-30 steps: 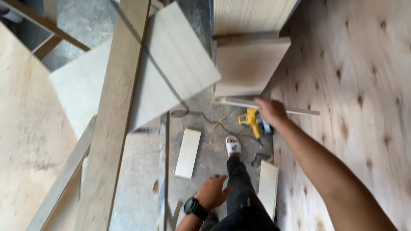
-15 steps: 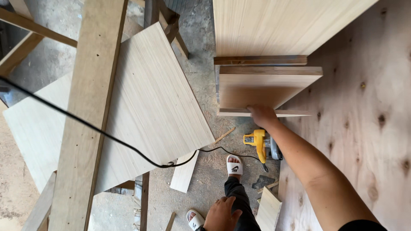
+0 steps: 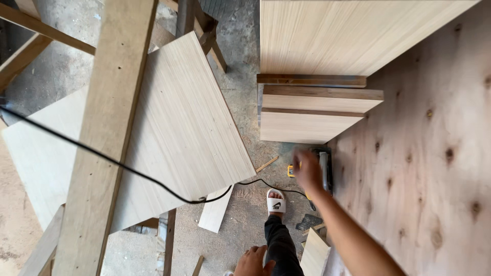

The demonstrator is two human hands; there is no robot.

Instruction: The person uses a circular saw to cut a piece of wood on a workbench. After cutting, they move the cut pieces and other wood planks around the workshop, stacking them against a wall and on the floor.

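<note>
Down from the offcuts' (image 3: pixel 307 128) edge, right hand (image 3: pixel 307 171) dropped onto the saw (image 3: pixel 322 171), grip blurred; left hand (image 3: pixel 251 261) hung loosely open.

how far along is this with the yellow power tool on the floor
Done: cut panels stand stacked by the plywood wall, and offcuts lie on the floor. In hand: the right hand is over the yellow power tool, blurred, grip unclear. The left hand rests on the knee. Left: the tool sits on the floor, not lifted.
</note>
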